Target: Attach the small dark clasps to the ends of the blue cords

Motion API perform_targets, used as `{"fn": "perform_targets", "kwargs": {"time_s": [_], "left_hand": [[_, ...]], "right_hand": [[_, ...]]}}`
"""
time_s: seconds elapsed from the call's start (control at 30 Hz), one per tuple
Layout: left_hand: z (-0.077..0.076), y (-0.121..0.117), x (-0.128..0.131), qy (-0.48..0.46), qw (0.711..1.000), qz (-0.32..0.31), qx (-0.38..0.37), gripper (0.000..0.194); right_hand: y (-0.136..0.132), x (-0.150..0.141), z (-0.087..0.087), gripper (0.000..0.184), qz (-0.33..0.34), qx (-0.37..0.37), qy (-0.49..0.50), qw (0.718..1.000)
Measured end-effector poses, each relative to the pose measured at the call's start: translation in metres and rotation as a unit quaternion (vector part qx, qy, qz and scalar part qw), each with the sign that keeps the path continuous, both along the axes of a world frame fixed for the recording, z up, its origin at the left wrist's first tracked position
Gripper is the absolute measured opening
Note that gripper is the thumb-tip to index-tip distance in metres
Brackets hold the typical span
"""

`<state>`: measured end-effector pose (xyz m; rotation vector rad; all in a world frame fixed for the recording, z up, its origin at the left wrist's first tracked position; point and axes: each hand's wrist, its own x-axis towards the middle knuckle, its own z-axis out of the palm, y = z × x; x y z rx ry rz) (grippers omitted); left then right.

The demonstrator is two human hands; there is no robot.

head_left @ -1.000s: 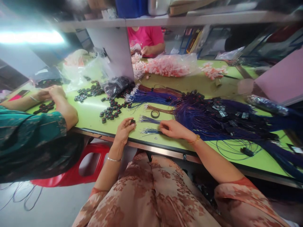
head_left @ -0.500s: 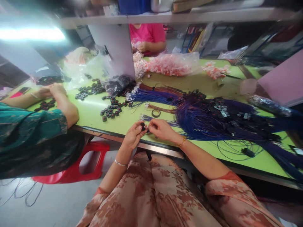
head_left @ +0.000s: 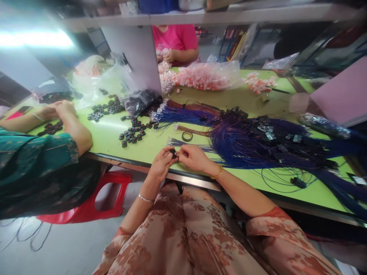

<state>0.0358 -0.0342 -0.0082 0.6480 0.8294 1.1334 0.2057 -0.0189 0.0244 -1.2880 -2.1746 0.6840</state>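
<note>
Close to the table's front edge, my left hand (head_left: 160,164) pinches a small black plastic connector housing (head_left: 173,153) between thumb and fingers. My right hand (head_left: 195,157) is closed in a pinch right beside it, its fingertips at the housing's right side. What those fingertips hold is too small to make out. Just behind my hands lies a thin bundle of blue wires with silvery terminal ends (head_left: 172,142). A dark ring of tape (head_left: 187,136) rests beyond it, near some brown wires (head_left: 195,131).
Loose black housings (head_left: 133,131) are scattered to the left. A big tangle of blue and purple wires (head_left: 237,141) covers the right side. Bags of pink-white pieces (head_left: 206,76) lie behind. A co-worker's arms (head_left: 65,114) rest at left; another person (head_left: 177,44) sits opposite.
The whole view has shifted slightly. My right fingertips have come a little closer to the housing in my left hand, which stays pinched.
</note>
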Motion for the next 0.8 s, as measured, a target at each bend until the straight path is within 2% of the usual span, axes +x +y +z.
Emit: {"fn": "perform_targets", "kwargs": {"time_s": [0.2,0.4,0.57,0.8], "left_hand": [[0.000,-0.004,0.007,0.054,0.998,0.044,0.003,0.039],[0.000,-0.002,0.011,0.055,0.996,0.056,-0.030,0.035],[-0.001,-0.002,0.010,0.037,0.997,0.058,-0.042,0.030],[-0.001,-0.002,0.011,0.016,0.998,0.045,-0.045,0.033]], "right_hand": [[0.000,-0.001,-0.003,0.014,0.009,0.013,-0.013,1.000],[0.000,0.002,-0.010,0.015,0.044,0.118,-0.052,0.991],[0.002,0.004,-0.011,0.011,0.036,0.088,-0.020,0.995],[0.000,0.004,-0.010,0.011,0.051,0.129,-0.040,0.990]]}}
